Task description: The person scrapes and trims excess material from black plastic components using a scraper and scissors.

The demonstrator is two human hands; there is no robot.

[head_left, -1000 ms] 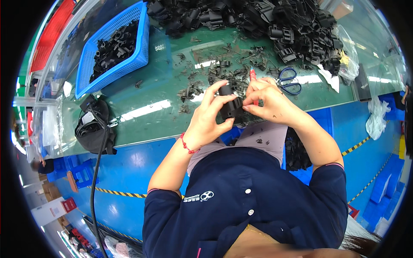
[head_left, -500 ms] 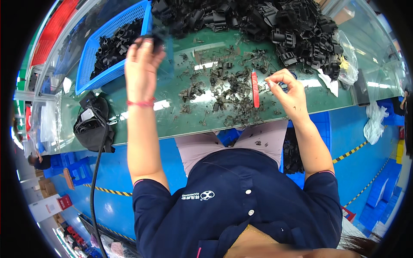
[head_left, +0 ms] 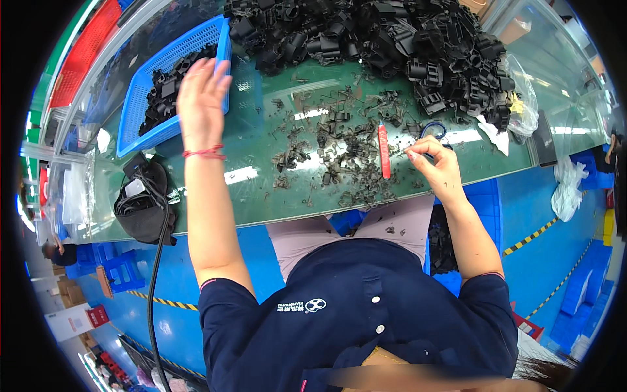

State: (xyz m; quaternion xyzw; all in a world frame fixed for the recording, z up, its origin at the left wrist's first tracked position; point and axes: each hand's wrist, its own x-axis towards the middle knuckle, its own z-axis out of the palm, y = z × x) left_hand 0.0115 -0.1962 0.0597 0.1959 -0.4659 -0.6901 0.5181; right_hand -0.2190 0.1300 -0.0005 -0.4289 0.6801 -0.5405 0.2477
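Observation:
My left hand [head_left: 201, 108] is over the near right rim of a blue plastic basket [head_left: 151, 138], fingers stretched out and nothing visible in them. Black moulded plastic parts [head_left: 160, 98] lie inside the basket. At the right front of the green table, my right hand [head_left: 439, 171] has its thumb and forefinger pinched together; whatever is between them is too small to make out. Just beyond it lies a dark blue loop-shaped handle [head_left: 434, 127], partly hidden by the hand. A red-handled blade tool [head_left: 384, 151] rests to its left, among small black scraps [head_left: 343, 147].
A large heap of black plastic parts [head_left: 366, 32] covers the table's far side. A clear plastic bag [head_left: 522, 98] and white paper [head_left: 494, 135] lie at its right. On the left sits a black pouch [head_left: 145, 206] with a cable. A blue bin [head_left: 480, 209] stands below the table edge.
The black plastic part at my left hand's fingers is no longer in it; that hand has opened and shifted left over the basket. My right hand stays pinched, slightly lower in view.

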